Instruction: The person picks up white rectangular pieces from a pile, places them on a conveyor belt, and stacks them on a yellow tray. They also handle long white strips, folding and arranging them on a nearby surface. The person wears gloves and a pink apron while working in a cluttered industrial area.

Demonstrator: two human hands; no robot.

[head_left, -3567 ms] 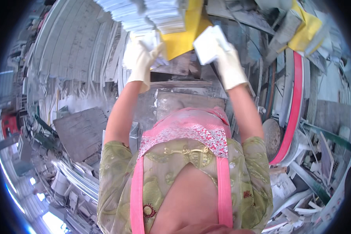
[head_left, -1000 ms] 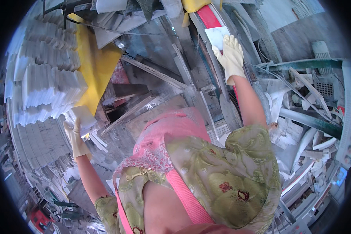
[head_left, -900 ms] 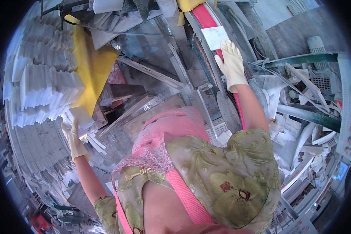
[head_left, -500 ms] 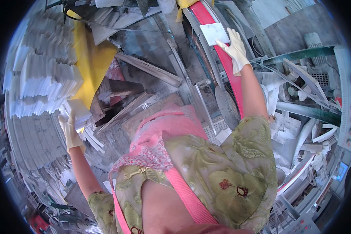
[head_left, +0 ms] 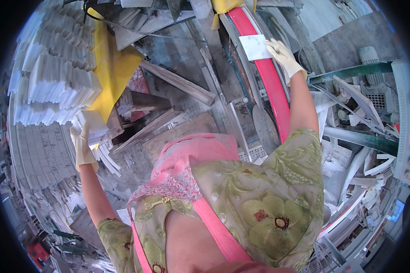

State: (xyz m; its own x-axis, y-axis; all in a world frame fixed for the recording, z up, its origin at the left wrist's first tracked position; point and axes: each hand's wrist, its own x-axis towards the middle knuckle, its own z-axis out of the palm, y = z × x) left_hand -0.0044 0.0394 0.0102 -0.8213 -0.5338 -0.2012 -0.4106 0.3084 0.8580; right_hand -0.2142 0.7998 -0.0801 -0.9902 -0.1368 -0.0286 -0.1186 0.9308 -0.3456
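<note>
A square white tile with faint grey veins (head_left: 255,48) lies flat on a red belt (head_left: 271,86) at the upper right. My right hand (head_left: 284,58), in a cream glove, touches the tile's right edge with its fingers stretched out. On the left, a small block of white tiles (head_left: 94,123) stands at the near end of long rows of stacked tiles (head_left: 61,79). My left hand (head_left: 83,145), gloved too, is closed at the near side of this block, its thumb up against it. Some of its fingers are hidden by the tiles.
A yellow sheet (head_left: 111,75) hangs beside the tile rows. Wooden planks (head_left: 177,83) lie between the rows and the belt. A grey metal rail runs along the belt's left. Right of it are a green beam (head_left: 360,140), a motor (head_left: 370,63) and broken slabs.
My right hand's thumb has come off the tile's face, and its fingers have drawn together at the right edge. My left hand stays at the tile block. The whole view has shifted slightly.
</note>
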